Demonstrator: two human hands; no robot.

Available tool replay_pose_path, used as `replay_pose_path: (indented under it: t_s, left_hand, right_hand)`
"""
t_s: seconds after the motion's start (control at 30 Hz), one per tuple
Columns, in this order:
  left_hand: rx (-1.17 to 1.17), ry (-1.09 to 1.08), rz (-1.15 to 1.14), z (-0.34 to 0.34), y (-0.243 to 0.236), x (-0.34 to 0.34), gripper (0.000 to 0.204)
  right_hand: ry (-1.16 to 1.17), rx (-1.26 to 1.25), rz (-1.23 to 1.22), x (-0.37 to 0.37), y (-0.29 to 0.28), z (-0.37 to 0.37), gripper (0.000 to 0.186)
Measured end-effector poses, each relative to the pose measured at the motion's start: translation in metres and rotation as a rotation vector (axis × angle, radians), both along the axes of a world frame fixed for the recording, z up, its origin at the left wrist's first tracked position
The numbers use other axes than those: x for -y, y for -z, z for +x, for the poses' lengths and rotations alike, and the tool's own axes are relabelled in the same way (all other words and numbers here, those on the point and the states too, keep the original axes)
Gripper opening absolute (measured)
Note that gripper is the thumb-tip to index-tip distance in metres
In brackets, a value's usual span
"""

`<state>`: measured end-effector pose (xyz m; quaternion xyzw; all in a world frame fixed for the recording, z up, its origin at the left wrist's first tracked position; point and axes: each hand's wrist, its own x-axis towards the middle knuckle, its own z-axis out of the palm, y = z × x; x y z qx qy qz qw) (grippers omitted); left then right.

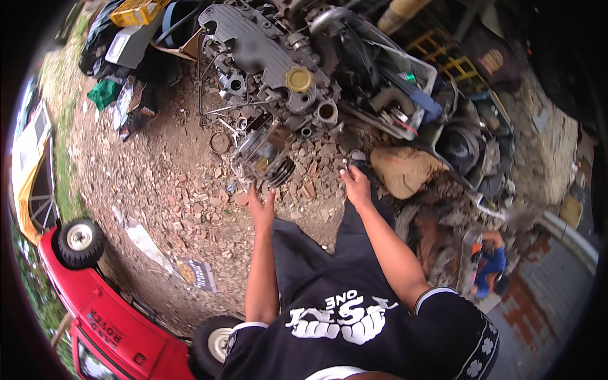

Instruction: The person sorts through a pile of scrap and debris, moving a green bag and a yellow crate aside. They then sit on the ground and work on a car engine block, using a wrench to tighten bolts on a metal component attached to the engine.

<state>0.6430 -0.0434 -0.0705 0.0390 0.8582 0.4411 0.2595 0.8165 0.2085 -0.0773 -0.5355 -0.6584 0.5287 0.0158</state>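
Note:
A large grey engine [266,54] with a yellow cap [299,80] stands in front of me. At its near end sits an alternator-like unit [261,152] with a dark grooved pulley [280,172]. My left hand [260,208] is just below this unit, fingers stretched and apart. Its fingertips reach the unit's lower edge; whether they touch it I cannot tell. To the right of the pulley, my right hand [357,189] is closed, with a small shiny metal tool [345,164] rising from its fingertips. The tool's exact kind is too small to make out.
Broken stone covers the ground [190,171]. To the right lie a brown sack [406,172], a grey crate [425,82] of parts and a black bin [456,149]. A red vehicle [114,310] stands at lower left. Another person [489,269] is at far right.

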Motion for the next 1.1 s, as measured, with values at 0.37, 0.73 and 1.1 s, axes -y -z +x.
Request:
replay_pose_path:
  t_s: [0.37, 0.73, 1.1]
  left_hand:
    - [-0.861, -0.265, -0.423, -0.002, 0.086, -0.111, 0.035]
    - [-1.056, -0.268, -0.204, -0.012, 0.123, -0.099, 0.049]
    - [-1.071, -0.379, -0.376, -0.001, 0.129, -0.109, 0.040]
  right_hand:
    - [-0.280, -0.148, 0.298, -0.147, 0.092, -0.128, 0.034]
    - [-0.562, -0.332, 0.724, -0.141, 0.158, -0.111, 0.030]
    - [-0.524, -0.463, 0.886, -0.141, 0.184, -0.116, 0.035]
